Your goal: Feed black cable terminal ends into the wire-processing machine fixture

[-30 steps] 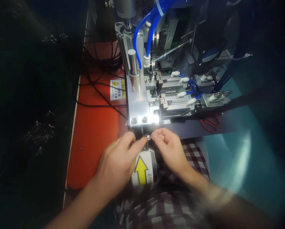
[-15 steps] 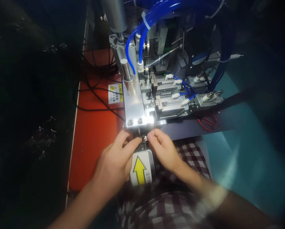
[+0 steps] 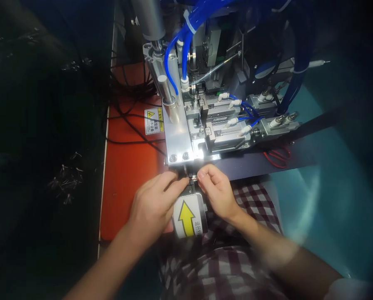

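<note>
Two hands meet at a narrow dark track [image 3: 190,188] below the front edge of a metal plate [image 3: 177,141]. Between the fingertips of my right hand [image 3: 219,193] is a small shiny part with a reddish tint [image 3: 194,178], too small to name. The right thumb and forefinger pinch its right end. My left hand [image 3: 155,200] is on the track's other side, fingers bent and closed, its thumb tip touching or very near the part's left end. What the left fingertips hold is hidden. A white label with a yellow arrow [image 3: 186,217] lies just below the track.
Clamping units with white air fittings [image 3: 225,137] and blue hoses [image 3: 189,29] stand behind the hands. At left is an orange-red base [image 3: 126,187] with black cables [image 3: 130,141] and a warning label [image 3: 154,121]. Several thin-leaded small pieces [image 3: 68,181] lie far left.
The view has shifted slightly, so the machine sits a little further right and higher. Both hands stay at the track, and slightly more of the small part shows between them.
</note>
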The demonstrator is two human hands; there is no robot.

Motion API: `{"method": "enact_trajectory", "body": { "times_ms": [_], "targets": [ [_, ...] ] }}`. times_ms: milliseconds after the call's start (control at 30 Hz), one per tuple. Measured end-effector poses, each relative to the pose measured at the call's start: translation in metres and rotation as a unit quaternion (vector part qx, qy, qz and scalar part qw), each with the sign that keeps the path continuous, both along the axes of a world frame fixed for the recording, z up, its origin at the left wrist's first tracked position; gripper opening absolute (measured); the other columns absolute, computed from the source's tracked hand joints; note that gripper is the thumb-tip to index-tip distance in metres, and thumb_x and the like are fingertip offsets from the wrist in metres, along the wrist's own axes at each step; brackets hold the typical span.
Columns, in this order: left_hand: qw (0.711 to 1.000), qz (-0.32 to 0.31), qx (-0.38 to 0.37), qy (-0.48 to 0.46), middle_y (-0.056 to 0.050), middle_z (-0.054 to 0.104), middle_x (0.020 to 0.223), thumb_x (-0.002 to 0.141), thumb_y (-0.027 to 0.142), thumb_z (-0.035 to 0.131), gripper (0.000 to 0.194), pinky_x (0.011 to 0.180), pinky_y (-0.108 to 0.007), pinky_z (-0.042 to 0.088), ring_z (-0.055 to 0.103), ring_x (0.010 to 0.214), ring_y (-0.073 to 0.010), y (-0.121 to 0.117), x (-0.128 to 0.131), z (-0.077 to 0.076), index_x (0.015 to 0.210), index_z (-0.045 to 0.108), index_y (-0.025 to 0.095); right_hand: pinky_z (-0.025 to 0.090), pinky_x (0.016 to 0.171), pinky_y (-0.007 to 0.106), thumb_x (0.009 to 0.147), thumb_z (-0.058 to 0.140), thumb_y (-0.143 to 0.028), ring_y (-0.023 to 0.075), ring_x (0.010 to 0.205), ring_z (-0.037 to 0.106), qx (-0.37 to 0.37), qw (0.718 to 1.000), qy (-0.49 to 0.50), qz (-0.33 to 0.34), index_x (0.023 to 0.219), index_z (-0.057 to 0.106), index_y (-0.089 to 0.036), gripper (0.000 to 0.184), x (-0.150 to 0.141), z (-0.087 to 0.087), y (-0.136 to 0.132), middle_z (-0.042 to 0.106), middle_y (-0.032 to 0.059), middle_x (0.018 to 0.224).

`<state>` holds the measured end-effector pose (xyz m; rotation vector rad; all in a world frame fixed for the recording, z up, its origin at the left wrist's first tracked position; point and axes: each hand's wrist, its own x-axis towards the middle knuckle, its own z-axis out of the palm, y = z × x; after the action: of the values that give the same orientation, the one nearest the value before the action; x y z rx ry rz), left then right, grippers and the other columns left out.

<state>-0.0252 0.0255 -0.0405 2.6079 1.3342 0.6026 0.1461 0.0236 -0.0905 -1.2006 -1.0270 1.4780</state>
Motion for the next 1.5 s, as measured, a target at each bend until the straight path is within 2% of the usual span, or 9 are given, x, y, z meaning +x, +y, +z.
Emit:
{"method": "enact_trajectory", "body": {
  "times_ms": [167, 300, 533, 667, 767, 867, 1133, 1300, 1500],
  "targets": [
    [0.999, 0.002, -0.001, 0.050, -0.009, 0.062, 0.084, 0.090, 0.016, 0.044, 0.028, 0.056, -0.026, 0.048, 0.060, 0.075, -0.0192, 0.001, -0.001, 0.004, 0.103, 0.069, 0.013, 0.023, 0.046, 0.023, 0.086, 0.057, -0.044, 0.0079, 0.048, 0.029, -0.051, 0.996, 0.072, 0.001, 0.068, 0.043, -0.020, 0.033, -0.003, 0.009, 0.002, 0.034, -0.0086, 0.054],
    [0.996, 0.013, -0.085, -0.013, -0.008, 0.061, 0.092, 0.092, 0.014, 0.039, 0.032, 0.062, -0.024, 0.051, 0.061, 0.080, -0.0165, 0.001, -0.001, 0.008, 0.107, 0.067, 0.017, 0.021, 0.044, 0.023, 0.088, 0.054, -0.046, 0.0072, 0.046, 0.030, -0.065, 0.996, 0.052, 0.044, 0.069, 0.042, -0.020, 0.034, 0.002, 0.012, 0.003, 0.041, -0.0080, 0.054],
    [0.978, 0.127, -0.166, -0.014, -0.006, 0.068, 0.097, 0.092, 0.019, 0.045, 0.023, 0.072, -0.027, 0.053, 0.064, 0.086, -0.0176, -0.023, -0.023, 0.020, 0.110, 0.060, 0.018, 0.025, 0.045, 0.022, 0.087, 0.054, -0.044, 0.0067, 0.045, 0.032, -0.053, 0.997, 0.027, 0.043, 0.072, 0.045, -0.020, 0.031, 0.005, 0.011, 0.003, 0.045, -0.0076, 0.055],
    [0.989, 0.019, -0.015, 0.143, -0.007, 0.068, 0.094, 0.092, 0.012, 0.040, 0.029, 0.062, -0.031, 0.049, 0.061, 0.078, -0.0196, -0.005, -0.034, 0.032, 0.102, 0.067, 0.018, 0.023, 0.044, 0.023, 0.087, 0.055, -0.043, 0.0066, 0.044, 0.031, -0.048, 0.997, 0.038, 0.042, 0.072, 0.045, -0.020, 0.030, 0.004, 0.011, 0.003, 0.044, -0.0077, 0.055],
    [0.941, -0.072, 0.098, 0.317, -0.009, 0.067, 0.083, 0.087, 0.002, 0.037, 0.035, 0.051, -0.034, 0.041, 0.055, 0.066, -0.0217, 0.011, -0.030, 0.036, 0.087, 0.070, 0.014, 0.023, 0.044, 0.023, 0.086, 0.056, -0.042, 0.0068, 0.045, 0.032, -0.043, 0.998, 0.035, 0.031, 0.071, 0.045, -0.020, 0.029, 0.003, 0.012, 0.003, 0.043, -0.0075, 0.056],
    [0.911, -0.048, 0.122, 0.392, -0.010, 0.066, 0.081, 0.083, -0.002, 0.038, 0.036, 0.049, -0.033, 0.040, 0.052, 0.060, -0.0200, 0.005, -0.020, 0.030, 0.085, 0.071, 0.011, 0.023, 0.045, 0.023, 0.086, 0.057, -0.042, 0.0075, 0.047, 0.034, -0.034, 0.999, 0.031, 0.021, 0.070, 0.046, -0.020, 0.029, 0.003, 0.012, 0.002, 0.042, -0.0069, 0.056],
    [0.949, 0.177, 0.081, 0.246, -0.017, 0.059, 0.120, 0.085, 0.002, 0.041, 0.044, 0.088, -0.042, 0.048, 0.049, 0.105, -0.0322, -0.048, -0.013, -0.006, 0.125, 0.058, 0.007, 0.026, 0.047, 0.024, 0.086, 0.056, -0.042, 0.0079, 0.048, 0.034, -0.018, 1.000, 0.014, 0.018, 0.071, 0.045, -0.020, 0.029, 0.002, 0.009, 0.001, 0.043, -0.0070, 0.056],
    [0.966, 0.173, 0.068, 0.182, -0.016, 0.059, 0.124, 0.090, 0.010, 0.041, 0.042, 0.091, -0.042, 0.047, 0.048, 0.108, -0.0315, -0.052, -0.018, -0.013, 0.130, 0.053, 0.008, 0.023, 0.045, 0.023, 0.086, 0.056, -0.040, 0.0073, 0.048, 0.033, -0.029, 0.999, 0.015, 0.010, 0.071, 0.045, -0.020, 0.028, 0.002, 0.010, 0.001, 0.043, -0.0069, 0.057],
    [0.968, 0.149, 0.060, 0.191, -0.019, 0.062, 0.110, 0.091, 0.015, 0.041, 0.036, 0.077, -0.044, 0.050, 0.054, 0.099, -0.0325, -0.037, -0.012, -0.001, 0.120, 0.059, 0.007, 0.022, 0.044, 0.023, 0.085, 0.057, -0.042, 0.0068, 0.045, 0.031, -0.039, 0.999, 0.005, 0.022, 0.071, 0.046, -0.020, 0.028, 0.003, 0.013, 0.001, 0.044, -0.0073, 0.055]
  ]
}}
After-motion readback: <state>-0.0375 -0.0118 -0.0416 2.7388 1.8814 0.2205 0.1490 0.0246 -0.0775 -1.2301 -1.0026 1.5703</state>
